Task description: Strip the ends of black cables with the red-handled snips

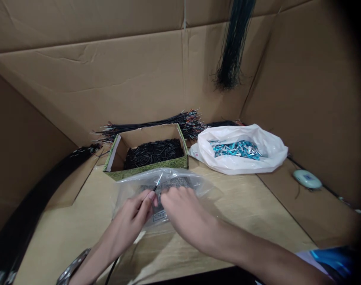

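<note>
My left hand (141, 209) pinches a thin black cable (155, 187), its pale bare tip pointing up and away from me. The lower length of that cable hangs below the wrist toward the table's front edge. Close beside it, my right hand (184, 209) is closed, knuckles up; whatever its fingertips grip is hidden. Both hands are over a clear plastic bag (123, 190) with a heap of tiny grey parts (180, 182) inside. Behind the bag stands a green-patterned cardboard box (147, 173) of short black tube pieces (156, 152).
To the right, a white plastic bag (242, 166) holds blue and silver strips (238, 149). Bundles of black cables lie behind the box (156, 124) and at left (40, 190). Dark strands (235, 47) hang above. A pale oval device (307, 179) lies right. Cardboard walls (109, 79) enclose the table.
</note>
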